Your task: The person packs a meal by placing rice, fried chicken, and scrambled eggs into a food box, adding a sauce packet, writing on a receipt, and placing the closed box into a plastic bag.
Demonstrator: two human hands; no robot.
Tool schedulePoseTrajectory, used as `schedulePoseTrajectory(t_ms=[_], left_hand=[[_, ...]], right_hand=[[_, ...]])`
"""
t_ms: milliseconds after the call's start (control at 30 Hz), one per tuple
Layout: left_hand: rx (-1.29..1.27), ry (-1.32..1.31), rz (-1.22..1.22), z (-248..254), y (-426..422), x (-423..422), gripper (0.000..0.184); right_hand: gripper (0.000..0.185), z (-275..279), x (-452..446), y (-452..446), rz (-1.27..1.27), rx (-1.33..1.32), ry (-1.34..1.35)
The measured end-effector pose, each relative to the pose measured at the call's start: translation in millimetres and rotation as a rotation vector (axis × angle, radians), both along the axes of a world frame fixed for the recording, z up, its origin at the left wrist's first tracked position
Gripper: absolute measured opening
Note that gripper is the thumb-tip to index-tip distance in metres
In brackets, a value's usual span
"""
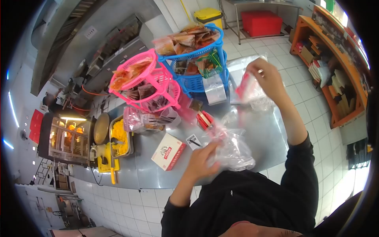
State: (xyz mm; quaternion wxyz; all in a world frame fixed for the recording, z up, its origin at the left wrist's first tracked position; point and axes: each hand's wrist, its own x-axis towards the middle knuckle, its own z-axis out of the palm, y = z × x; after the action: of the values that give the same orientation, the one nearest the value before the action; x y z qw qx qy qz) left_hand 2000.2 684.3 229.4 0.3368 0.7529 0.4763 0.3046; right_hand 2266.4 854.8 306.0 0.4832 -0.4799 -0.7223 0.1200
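My left hand [202, 161] is at the near side of the steel table, its fingers slightly blurred and closed on the edge of a crumpled clear plastic bag [236, 152]. Higher up on the right, my right hand [267, 79] pinches a pink-and-white plastic bag [248, 87]. Beneath it lies a stack of clear plastic bags [262, 103]. A red bundle [204, 119] sits beyond my left hand. To the left of that hand are a white-and-red box [168, 151] and a small printed card with a black pen [194, 141].
Blue tiered baskets [189, 53] and pink tiered baskets [134, 75] of packets stand at the back of the table [146, 179]. Farther left are a metal tray of yellow food [120, 138], a yellow board [103, 158] and a lit display case [63, 138]. Orange shelving [335, 71] stands at right.
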Motion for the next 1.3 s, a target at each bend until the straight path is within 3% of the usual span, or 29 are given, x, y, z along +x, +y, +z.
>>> schedulePoseTrajectory(t_ms=[67, 100, 133, 167, 233, 300, 367, 400, 433, 500, 600, 700, 767, 833, 867, 900, 933, 967, 1000, 1033, 1067, 1100, 1133, 1200, 1267, 1300], left_hand=[[0.138, 0.054, 0.104, -20.1, 45.0, 45.0, 0.084], [-0.051, 0.132, 0.205, -10.1, 61.6, 67.1, 0.093], [0.032, -0.021, 0.223, -16.5, 76.9, 83.2, 0.105], [0.035, -0.032, 0.223, -22.6, 88.9, 91.4, 0.105], [0.41, 0.033, 0.207, -27.3, 113.7, 100.2, 0.108], [0.339, 0.024, 0.163, -23.7, 118.7, 104.4, 0.099], [0.356, -0.074, 0.265, -23.0, 116.8, 104.6, 0.081], [0.498, -0.11, 0.316, -21.8, 116.4, 106.7, 0.068], [0.506, -0.112, 0.306, -20.3, 116.7, 105.3, 0.068], [0.415, 0.074, 0.255, -21.1, 113.1, 96.6, 0.061], [0.303, -0.039, 0.225, -44.8, 122.2, 85.6, 0.055], [0.275, -0.048, 0.374, -49.2, 139.7, 83.1, 0.053], [0.244, -0.025, 0.449, -44.3, 147.5, 77.5, 0.061], [0.322, -0.03, 0.418, -21.4, 140.1, 74.3, 0.077], [0.193, 0.015, 0.273, -11.2, 129.9, 69.1, 0.082], [0.183, 0.008, 0.277, -14.8, 128.4, 68.9, 0.082], [0.138, -0.085, 0.042, -20.9, 124.4, 68.3, 0.08], [0.093, -0.178, -0.188, -27.3, 118.3, 66.8, 0.081], [-0.155, -0.263, -0.126, -24.1, 103.7, 65.9, 0.077], [-0.165, -0.258, -0.117, -22.9, 93.5, 63.9, 0.077], [-0.156, -0.362, -0.131, -22.5, 83.8, 62.0, 0.07], [-0.143, -0.467, -0.147, -19.9, 73.1, 61.5, 0.064], [-0.185, -0.54, -0.048, -12.1, 55.6, 65.1, 0.047], [-0.062, -0.325, -0.238, -9.6, 29.1, 55.8, 0.03], [-0.164, 0.017, -0.384, 4.4, 0.0, 49.5, 0.021], [-0.173, 0.018, -0.367, 4.2, -14.2, 39.6, 0.021]], right_hand=[[0.009, 0.0, -12.6, -5.5, 0.082, -0.05, 0.013], [0.01, 10.0, -19.6, -20.4, 0.154, -0.085, 0.044], [0.01, 18.8, -24.5, -35.5, 0.218, -0.106, 0.064], [0.009, 26.6, -26.4, -48.6, 0.277, -0.13, 0.086], [0.008, 41.2, -24.2, -67.4, 0.33, -0.175, 0.173], [0.007, 46.1, -19.7, -73.4, 0.379, -0.235, 0.263], [0.005, 45.2, -13.9, -79.1, 0.324, -0.024, 0.243], [0.011, 48.4, -9.8, -82.2, 0.28, 0.018, 0.239], [0.011, 46.9, -3.1, -81.5, 0.272, 0.028, 0.24], [0.021, 41.6, 12.8, -79.9, 0.307, 0.107, 0.571], [0.026, 40.8, 31.6, -83.9, 0.249, 0.214, 0.637], [0.024, 44.1, 58.7, -85.4, 0.172, 0.235, 0.827], [0.024, 46.5, 63.0, -89.9, 0.089, 0.244, 0.914], [0.026, 48.4, 57.0, -96.5, -0.281, 0.33, 1.117], [0.028, 37.9, 42.2, -101.0, -0.338, 0.451, 1.186], [0.026, 24.6, 24.4, -110.5, -0.22, 0.486, 1.342], [0.025, 3.2, 9.2, -125.3, -0.103, 0.509, 1.498], [0.023, -39.1, -3.2, -146.3, 0.381, 0.306, 1.469], [0.023, -92.4, -31.0, -152.5, 0.179, 0.121, 1.433], [0.022, -114.6, -59.2, -158.2, 0.352, 0.169, 0.999], [0.022, -162.9, -65.7, -164.7, 0.299, -0.096, 0.82], [0.024, -194.0, -67.6, -165.3, 0.289, -0.622, 0.876], [0.026, -196.5, -63.9, -161.5, 0.227, -1.126, 0.58], [0.028, -184.9, -51.7, -151.0, 0.212, -1.089, 0.612], [0.033, -166.2, -33.5, -136.5, 0.176, -1.015, 0.659], [0.035, -162.8, -25.2, -124.8, 0.162, -0.973, 0.684]])
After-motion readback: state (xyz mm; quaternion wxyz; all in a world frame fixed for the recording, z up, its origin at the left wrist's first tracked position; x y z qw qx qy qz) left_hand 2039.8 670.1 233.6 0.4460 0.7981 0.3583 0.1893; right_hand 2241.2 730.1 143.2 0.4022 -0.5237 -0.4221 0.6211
